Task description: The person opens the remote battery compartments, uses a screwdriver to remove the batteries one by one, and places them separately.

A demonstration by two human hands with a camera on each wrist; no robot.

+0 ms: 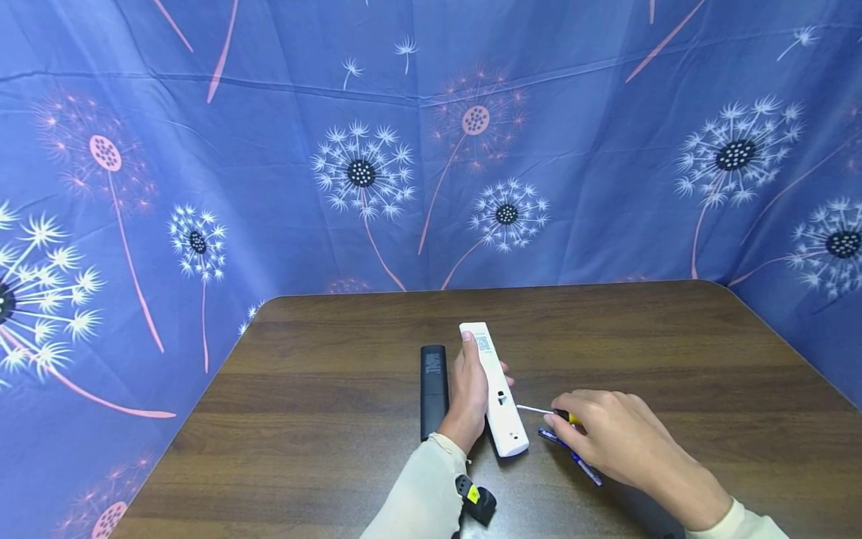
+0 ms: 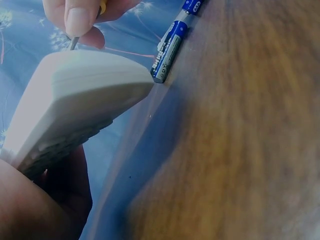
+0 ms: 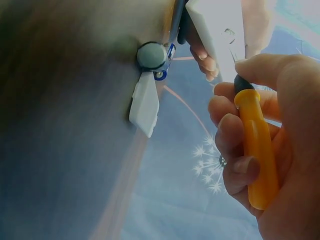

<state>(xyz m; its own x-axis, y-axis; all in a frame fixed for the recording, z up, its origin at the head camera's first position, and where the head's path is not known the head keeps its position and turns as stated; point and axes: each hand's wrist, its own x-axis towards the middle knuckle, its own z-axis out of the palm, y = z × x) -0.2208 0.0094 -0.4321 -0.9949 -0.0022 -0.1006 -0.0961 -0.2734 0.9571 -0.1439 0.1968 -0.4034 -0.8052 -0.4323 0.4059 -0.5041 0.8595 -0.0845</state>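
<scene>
Long white bar-shaped remote control [image 1: 494, 378] in left fingers [image 1: 469, 358]: smooth plastic. Yellow-handled screwdriver [image 3: 259, 160] in right fingers [image 3: 233, 131] — glossy plastic, metal shaft [image 1: 534, 409]. Black oblong remote [image 1: 434, 393] beside left fingers: matt plastic. Brown tabletop [image 1: 323, 389] beneath fingers: wood-grained, satin. Blue dandelion-print curtain [image 1: 599, 202] beyond fingers — creased cloth.

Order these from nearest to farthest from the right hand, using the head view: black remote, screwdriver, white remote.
1. Screwdriver: held in the right hand.
2. White remote: to that hand's left, held by the left hand.
3. Black remote: farther left, on the table.
</scene>
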